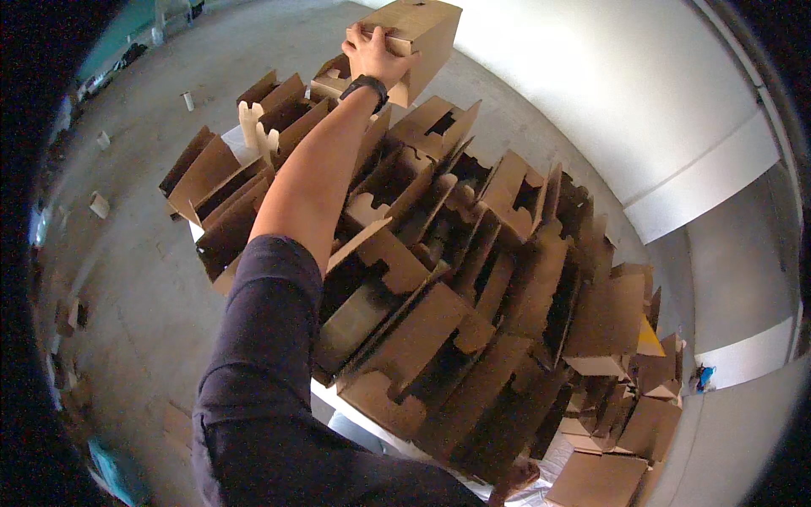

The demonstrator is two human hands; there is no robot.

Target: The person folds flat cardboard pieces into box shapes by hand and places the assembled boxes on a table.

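My left arm reaches far out across the boxes. At its end my left hand point(378, 57), with a black band on the wrist, grips the top edge of a closed cardboard box point(432, 42), its fingers spread over the near face. This box stands at the far end, above the open boxes around it. Low in the view, my right hand point(517, 478) is beside the front edge of the white-covered table point(553, 460), close to the open boxes. It is dark and partly cut off, so its fingers cannot be made out clearly.
Open cardboard boxes point(422, 355) with raised flaps crowd the table in rows. More cardboard pieces point(600, 477) are piled at the near right, and a yellow piece point(649, 338) shows there. A white wall point(574, 93) runs along the right. Small scraps point(100, 204) lie on the grey floor point(127, 296).
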